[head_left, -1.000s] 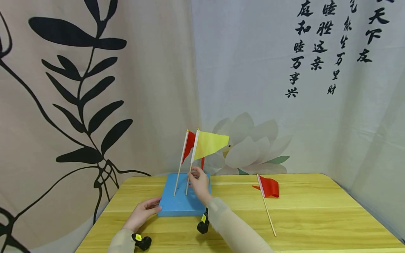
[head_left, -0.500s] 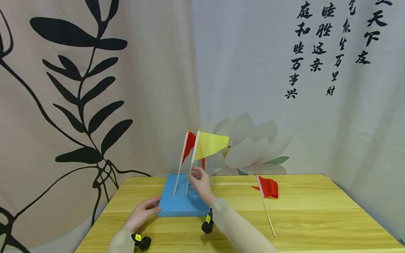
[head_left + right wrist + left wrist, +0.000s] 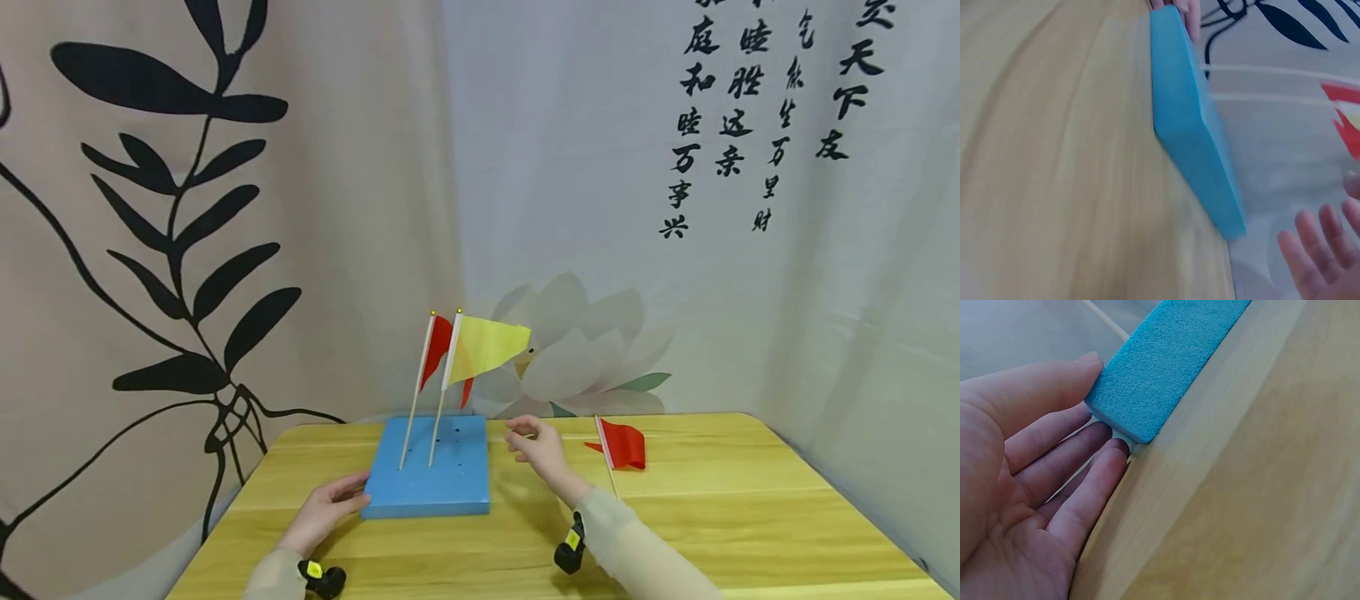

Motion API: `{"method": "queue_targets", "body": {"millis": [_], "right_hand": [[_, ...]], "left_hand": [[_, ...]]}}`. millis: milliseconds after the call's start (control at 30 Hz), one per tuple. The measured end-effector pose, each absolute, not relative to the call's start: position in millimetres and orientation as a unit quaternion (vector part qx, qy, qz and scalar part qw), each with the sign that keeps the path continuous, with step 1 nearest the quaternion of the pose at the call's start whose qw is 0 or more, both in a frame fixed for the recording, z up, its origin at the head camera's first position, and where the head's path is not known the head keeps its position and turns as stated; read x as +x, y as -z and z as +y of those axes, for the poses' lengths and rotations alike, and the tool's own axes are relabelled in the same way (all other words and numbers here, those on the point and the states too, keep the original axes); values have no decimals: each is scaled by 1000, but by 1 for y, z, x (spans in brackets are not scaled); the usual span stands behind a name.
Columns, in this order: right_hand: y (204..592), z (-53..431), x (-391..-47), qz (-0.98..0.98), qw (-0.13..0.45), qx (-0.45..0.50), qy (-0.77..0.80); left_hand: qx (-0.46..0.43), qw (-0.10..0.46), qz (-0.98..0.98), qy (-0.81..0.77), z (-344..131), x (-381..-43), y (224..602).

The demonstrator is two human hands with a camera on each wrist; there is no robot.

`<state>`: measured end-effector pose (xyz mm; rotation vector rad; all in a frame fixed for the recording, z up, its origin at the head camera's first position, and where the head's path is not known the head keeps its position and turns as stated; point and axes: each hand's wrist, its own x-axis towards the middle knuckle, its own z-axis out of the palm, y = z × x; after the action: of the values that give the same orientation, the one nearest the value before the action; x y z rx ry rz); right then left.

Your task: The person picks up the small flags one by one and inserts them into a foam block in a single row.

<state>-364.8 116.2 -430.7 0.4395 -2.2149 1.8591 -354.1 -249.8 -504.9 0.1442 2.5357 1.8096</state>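
Observation:
A blue foam board (image 3: 427, 497) lies on the wooden table. Two thin sticks stand up in its left half, leaning slightly right. One bears a yellow flag (image 3: 487, 347), the other a red flag (image 3: 437, 348) partly hidden behind it. Several small holes dot the board's top. My left hand (image 3: 324, 510) rests at the board's front left corner, thumb and fingertips against its edge in the left wrist view. Right of the board, my right hand (image 3: 545, 454) hovers over the table with loosely bent fingers, holding nothing. Its fingers (image 3: 1318, 250) are spread apart from the board in the right wrist view.
Another red flag (image 3: 625, 446) lies on the table (image 3: 750, 508) to the right, its stick partly hidden behind my right forearm. A curtain (image 3: 360, 208) printed with plants and writing hangs behind the table.
My right hand has let go of the yellow flag's stick and moved right, off the board. The yellow flag stays standing. My left hand keeps its place at the board. The head view shifted slightly.

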Motion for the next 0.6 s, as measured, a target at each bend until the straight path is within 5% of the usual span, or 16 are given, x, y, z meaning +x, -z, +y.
{"method": "queue_targets", "body": {"millis": [300, 600], "right_hand": [[452, 202, -370, -753, 136, 51, -642], [472, 264, -363, -767, 86, 3, -636]], "left_hand": [[39, 5, 813, -581, -248, -355, 507], [35, 11, 821, -570, -247, -356, 506]]}}
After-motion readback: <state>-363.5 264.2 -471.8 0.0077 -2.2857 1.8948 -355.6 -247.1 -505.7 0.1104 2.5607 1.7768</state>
